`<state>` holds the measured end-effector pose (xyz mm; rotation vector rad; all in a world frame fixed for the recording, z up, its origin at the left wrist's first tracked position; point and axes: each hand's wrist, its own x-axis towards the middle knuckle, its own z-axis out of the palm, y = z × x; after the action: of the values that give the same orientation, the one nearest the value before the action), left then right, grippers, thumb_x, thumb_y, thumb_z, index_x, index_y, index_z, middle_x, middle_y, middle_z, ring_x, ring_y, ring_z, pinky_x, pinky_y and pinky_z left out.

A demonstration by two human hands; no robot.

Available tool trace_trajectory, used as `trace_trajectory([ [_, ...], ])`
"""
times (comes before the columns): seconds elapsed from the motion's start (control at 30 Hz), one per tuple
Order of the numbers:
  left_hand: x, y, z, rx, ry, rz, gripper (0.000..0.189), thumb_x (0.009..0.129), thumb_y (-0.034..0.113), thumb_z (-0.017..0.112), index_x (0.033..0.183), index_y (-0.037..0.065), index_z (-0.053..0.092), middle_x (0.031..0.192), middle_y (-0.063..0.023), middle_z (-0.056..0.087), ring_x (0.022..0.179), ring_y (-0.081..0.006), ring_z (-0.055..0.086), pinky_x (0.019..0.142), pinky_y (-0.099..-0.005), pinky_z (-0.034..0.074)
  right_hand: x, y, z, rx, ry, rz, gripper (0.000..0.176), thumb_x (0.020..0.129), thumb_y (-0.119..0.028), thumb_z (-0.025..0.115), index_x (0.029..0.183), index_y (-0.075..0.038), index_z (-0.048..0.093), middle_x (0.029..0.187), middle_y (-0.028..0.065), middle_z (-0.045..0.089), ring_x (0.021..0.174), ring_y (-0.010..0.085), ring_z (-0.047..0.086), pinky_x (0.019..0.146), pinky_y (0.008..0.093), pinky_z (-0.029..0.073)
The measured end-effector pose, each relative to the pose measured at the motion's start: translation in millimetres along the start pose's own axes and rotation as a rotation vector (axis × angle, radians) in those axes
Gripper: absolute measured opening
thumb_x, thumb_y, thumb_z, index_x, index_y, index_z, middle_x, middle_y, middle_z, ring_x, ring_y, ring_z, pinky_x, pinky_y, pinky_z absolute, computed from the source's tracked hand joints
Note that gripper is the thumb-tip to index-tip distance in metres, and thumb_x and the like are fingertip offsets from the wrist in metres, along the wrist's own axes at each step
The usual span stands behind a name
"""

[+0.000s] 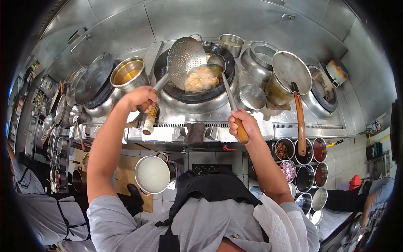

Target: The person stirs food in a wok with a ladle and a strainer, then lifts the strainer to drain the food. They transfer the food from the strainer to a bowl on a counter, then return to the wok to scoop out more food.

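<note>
My left hand point(142, 98) is closed round the wooden handle of a large perforated strainer point(184, 55), whose bowl is tilted up over the left of the wok point(166, 90). In my right hand point(244, 124) is the wooden handle of a ladle point(217, 61), its metal shaft reaching into the wok. Between the two tools lies a heap of golden-brown food point(201, 79), slightly blurred, so its kind cannot be made out. Just below my left hand rests a bamboo wok brush point(151, 119) at the stove's front edge.
A pot of amber liquid point(128, 72) stands left of the wok. To its right are a small metal bowl point(252, 96) and a fine sieve point(291, 71) over a pot. Ingredient tins point(304, 178) line the lower right. Other people point(50, 218) stand at both sides.
</note>
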<state>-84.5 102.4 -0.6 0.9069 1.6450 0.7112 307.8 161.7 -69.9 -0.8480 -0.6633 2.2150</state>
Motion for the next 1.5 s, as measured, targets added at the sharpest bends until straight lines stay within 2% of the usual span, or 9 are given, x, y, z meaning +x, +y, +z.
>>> trace_trajectory([
  [0.17, 9.8, -20.3, 47.8, -0.310, -0.024, -0.016, 0.011, 0.082, 0.006, 0.066, 0.086, 0.004, 0.056, 0.071, -0.0077, 0.058, 0.055, -0.0169, 0.057, 0.046, -0.0314, 0.049, -8.6, 21.8, 12.1, -0.221, 0.098, -0.026, 0.054, 0.091, -0.008, 0.061, 0.138, -0.011, 0.035, 0.073, 0.0051, 0.055, 0.049, 0.0133, 0.051, 0.041, 0.0275, 0.041],
  [0.43, 16.1, -20.1, 87.7, -0.733, -0.065, -0.098, 0.008, 0.083, 0.010, 0.066, 0.088, 0.006, 0.060, 0.075, -0.0063, 0.061, 0.057, -0.0125, 0.056, 0.048, -0.0248, 0.049, -0.3, 13.0, 8.3, -0.073, -0.068, -0.032, 0.061, 0.088, -0.002, 0.059, 0.142, -0.010, 0.032, 0.069, 0.0052, 0.055, 0.046, 0.0159, 0.052, 0.039, 0.0298, 0.040],
  [0.57, 13.5, -23.7, 93.6, -0.774, -0.107, -0.082, 0.008, 0.083, 0.009, 0.066, 0.088, 0.006, 0.061, 0.075, -0.0063, 0.061, 0.057, -0.0122, 0.055, 0.048, -0.0240, 0.049, -16.0, 5.2, -4.4, -0.563, 0.031, -0.164, 0.068, 0.088, -0.003, 0.059, 0.149, -0.011, 0.029, 0.068, 0.0050, 0.054, 0.045, 0.0143, 0.051, 0.038, 0.0290, 0.041],
  [0.93, 7.5, -23.5, 124.9, -0.999, -0.217, 0.061, 0.008, 0.085, 0.010, 0.065, 0.089, 0.008, 0.058, 0.074, -0.0065, 0.060, 0.057, -0.0148, 0.057, 0.046, -0.0263, 0.046, -39.3, -9.6, -7.7, -0.635, -0.050, -0.234, 0.066, 0.089, -0.002, 0.059, 0.149, -0.011, 0.033, 0.075, 0.0047, 0.057, 0.046, 0.0117, 0.051, 0.041, 0.0262, 0.042],
  [1.13, -3.8, -37.9, 129.5, -1.184, -0.425, 0.458, 0.029, 0.087, 0.008, 0.063, 0.114, 0.007, 0.055, 0.079, -0.0081, 0.060, 0.059, -0.0172, 0.057, 0.048, -0.0298, 0.047, -53.3, -56.4, 25.3, -0.739, -0.015, -0.562, 0.069, 0.091, -0.001, 0.054, 0.153, -0.009, 0.024, 0.078, 0.0042, 0.055, 0.050, 0.0109, 0.051, 0.044, 0.0275, 0.043],
  [1.2, 17.9, -39.0, 136.6, -1.098, -0.214, 0.347, 0.034, 0.087, 0.005, 0.062, 0.119, 0.006, 0.051, 0.078, -0.0073, 0.058, 0.058, -0.0169, 0.055, 0.048, -0.0288, 0.046, -49.2, -59.1, 27.8, -0.700, -0.049, -0.615, 0.067, 0.092, -0.001, 0.053, 0.152, -0.010, 0.025, 0.080, 0.0046, 0.055, 0.052, 0.0108, 0.051, 0.046, 0.0273, 0.044],
  [1.37, 6.7, -19.0, 104.9, -1.159, -0.310, 0.239, 0.011, 0.084, 0.002, 0.062, 0.089, 0.005, 0.053, 0.068, -0.0036, 0.054, 0.055, -0.0116, 0.052, 0.046, -0.0256, 0.044, -25.9, -17.1, 17.2, -0.827, 0.200, -0.520, 0.056, 0.091, -0.003, 0.053, 0.144, -0.008, 0.034, 0.075, 0.0047, 0.051, 0.044, 0.0111, 0.047, 0.039, 0.0284, 0.040],
  [1.47, -10.1, -34.0, 115.9, -1.173, -0.248, 0.168, 0.012, 0.084, 0.002, 0.063, 0.090, 0.006, 0.054, 0.068, -0.0020, 0.053, 0.056, -0.0110, 0.052, 0.046, -0.0237, 0.043, -36.9, 2.0, -2.0, -0.889, 0.172, -0.346, 0.056, 0.091, -0.004, 0.055, 0.143, -0.008, 0.035, 0.071, 0.0038, 0.052, 0.044, 0.0107, 0.048, 0.038, 0.0284, 0.040],
  [1.5, -8.1, -42.0, 115.6, -1.216, -0.244, 0.124, 0.025, 0.084, 0.000, 0.063, 0.106, 0.003, 0.053, 0.071, -0.0024, 0.053, 0.056, -0.0117, 0.052, 0.044, -0.0246, 0.043, -39.7, 4.7, -10.5, -0.895, 0.157, -0.286, 0.057, 0.091, -0.005, 0.056, 0.144, -0.008, 0.035, 0.071, 0.0037, 0.053, 0.044, 0.0106, 0.048, 0.038, 0.0282, 0.040],
])
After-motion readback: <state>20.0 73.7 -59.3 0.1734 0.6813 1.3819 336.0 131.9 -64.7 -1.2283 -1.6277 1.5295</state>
